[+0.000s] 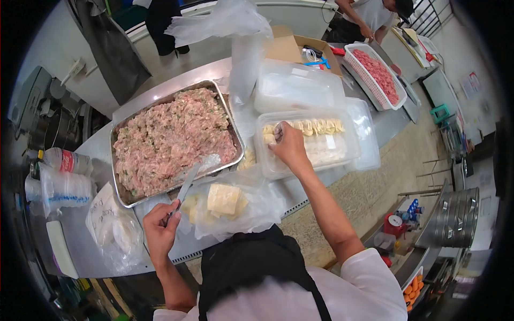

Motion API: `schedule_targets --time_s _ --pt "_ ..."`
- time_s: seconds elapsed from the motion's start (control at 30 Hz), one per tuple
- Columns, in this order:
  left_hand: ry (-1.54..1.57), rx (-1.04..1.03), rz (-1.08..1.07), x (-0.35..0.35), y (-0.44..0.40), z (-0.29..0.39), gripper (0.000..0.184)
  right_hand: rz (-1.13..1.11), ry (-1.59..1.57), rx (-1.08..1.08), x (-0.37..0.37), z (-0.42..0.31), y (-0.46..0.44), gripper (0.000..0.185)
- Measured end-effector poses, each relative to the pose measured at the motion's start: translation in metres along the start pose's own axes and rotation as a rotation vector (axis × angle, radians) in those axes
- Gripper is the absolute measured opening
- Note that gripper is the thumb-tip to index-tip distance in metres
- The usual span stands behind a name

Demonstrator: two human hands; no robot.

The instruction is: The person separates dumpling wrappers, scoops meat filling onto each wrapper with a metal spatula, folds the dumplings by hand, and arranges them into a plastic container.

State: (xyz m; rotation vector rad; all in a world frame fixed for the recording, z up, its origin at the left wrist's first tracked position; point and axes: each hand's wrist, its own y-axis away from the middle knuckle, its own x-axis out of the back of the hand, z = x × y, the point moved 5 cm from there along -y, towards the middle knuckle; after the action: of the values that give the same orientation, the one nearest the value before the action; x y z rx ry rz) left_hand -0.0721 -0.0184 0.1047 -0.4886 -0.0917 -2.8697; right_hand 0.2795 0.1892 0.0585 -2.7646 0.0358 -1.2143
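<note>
Nearest me, my L hand (162, 222) is closed round the handle of a flat metal spatula (187, 187), fingers wrapped, blade pointing up & over the tray edge, w/ pale mix smeared at the tip. Just R of it: stack of square dough wrappers (224, 199) on a thin plastic bag (262, 211). They look thin, soft, floury; prob. tear if yanked, so best peeled singly by a corner.

Beyond the spatula, big steel tray (228, 114) heaped w/ minced meat filling (171, 139), green flecks in it. I'd guess heavy as a whole, sticky & soft in small amts; scoop w/ the blade, lift the tray by both rims only.

R hand (286, 142) is inside the clear plastic container (332, 163), fingers bunched together at a dumpling (269, 138) near its L end; can't tell if they pinch it or only touch. Row of dumplings (324, 127) runs along the far side. Pcs should be light, squashy, easily dented: hold low round the sides, lightly.

Behind: another plastic container (300, 88), open cardboard box (284, 45), then white basket (367, 84) of ground meat (379, 74). Farthest, a co-worker's hands (368, 33), too small to tell what they're doing.
</note>
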Motion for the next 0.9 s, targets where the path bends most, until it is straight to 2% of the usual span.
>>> schedule_targets --time_s 0.07,0.23,0.3,0.37,0.4,0.47,0.53,0.6,0.63,0.7,0.77,0.83,0.9 --pt "-0.059 -0.004 0.000 0.000 0.001 0.001 0.028 -0.036 0.088 -0.013 -0.003 0.003 -0.003 0.037" --pt "-0.064 0.005 0.026 0.005 0.001 -0.003 0.029 -0.085 0.072 0.009 0.007 0.002 -0.004 0.040" --pt "-0.112 -0.029 0.019 0.007 0.002 -0.001 0.031 0.022 0.219 0.102 0.017 -0.011 0.003 0.032" --pt "-0.098 0.008 0.045 0.010 0.003 -0.007 0.032 0.062 -0.059 0.120 0.035 -0.049 0.020 0.025" --pt "-0.076 0.008 0.044 0.012 0.004 -0.010 0.033 0.022 -0.077 0.135 0.032 -0.066 0.031 0.025" --pt "-0.080 0.044 0.072 0.012 0.003 -0.018 0.034 -0.147 -0.260 0.373 0.018 -0.104 0.062 0.019" --pt "-0.076 0.098 0.049 0.008 -0.001 -0.027 0.037 -0.444 -0.308 0.425 -0.032 -0.116 0.097 0.017" --pt "-0.055 0.114 0.040 0.002 -0.004 -0.031 0.038 -0.490 -0.224 0.498 -0.086 -0.110 0.127 0.020" --pt "-0.037 0.129 0.030 0.000 -0.005 -0.033 0.039 -0.492 -0.226 0.501 -0.105 -0.109 0.134 0.020" --pt "-0.071 0.092 0.033 0.000 -0.006 -0.024 0.039 -0.402 -0.011 0.464 -0.128 -0.104 0.140 0.016" --pt "-0.105 0.055 0.040 0.003 -0.008 -0.025 0.038 -0.411 -0.023 0.454 -0.137 -0.095 0.139 0.013" --pt "-0.128 0.130 0.076 0.012 -0.012 -0.044 0.032 -0.416 -0.031 0.435 -0.135 -0.088 0.136 0.010" --pt "-0.244 0.095 0.058 0.020 -0.023 -0.047 0.030 -0.445 -0.297 0.286 -0.128 -0.078 0.125 0.007"
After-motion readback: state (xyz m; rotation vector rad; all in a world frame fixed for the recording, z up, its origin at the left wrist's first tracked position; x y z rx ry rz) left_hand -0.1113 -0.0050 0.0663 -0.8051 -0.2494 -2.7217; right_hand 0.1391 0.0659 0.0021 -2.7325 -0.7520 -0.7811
